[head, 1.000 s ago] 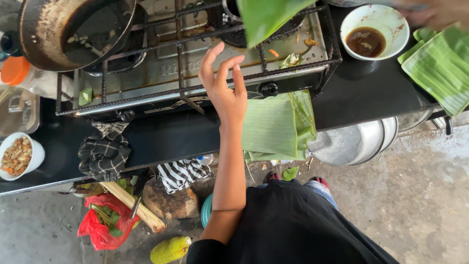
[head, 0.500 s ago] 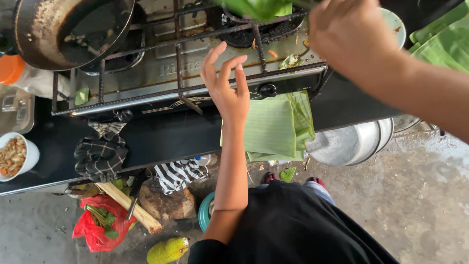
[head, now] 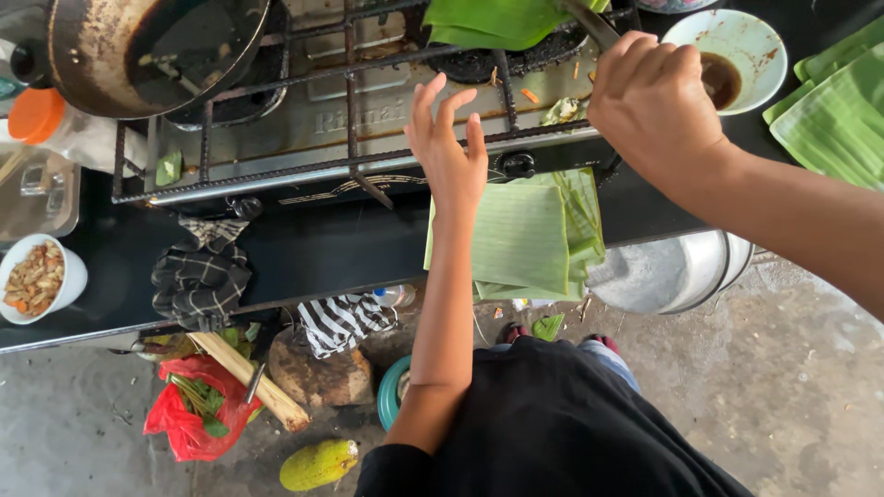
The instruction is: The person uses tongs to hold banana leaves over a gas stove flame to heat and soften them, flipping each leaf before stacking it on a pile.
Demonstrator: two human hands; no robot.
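Note:
My left hand (head: 448,152) is held up with fingers spread over the front edge of the gas stove (head: 322,120), holding nothing. My right hand (head: 658,101) is closed around a dark handle (head: 589,23) that leads to a pan on the right burner. A green banana leaf (head: 488,20) lies in that pan at the top edge of the view. Folded banana leaves (head: 525,239) rest on the black counter just below my left hand.
A blackened wok (head: 157,46) sits on the left burner. A white bowl of brown sauce (head: 727,55) and stacked banana leaves (head: 833,110) lie at the right. A checked cloth (head: 203,271), a bowl of chopped bits (head: 37,276) and metal basins (head: 663,271) are nearby.
My right hand came in from the upper right and closed on the pan handle. My left hand stayed raised and open by the stove.

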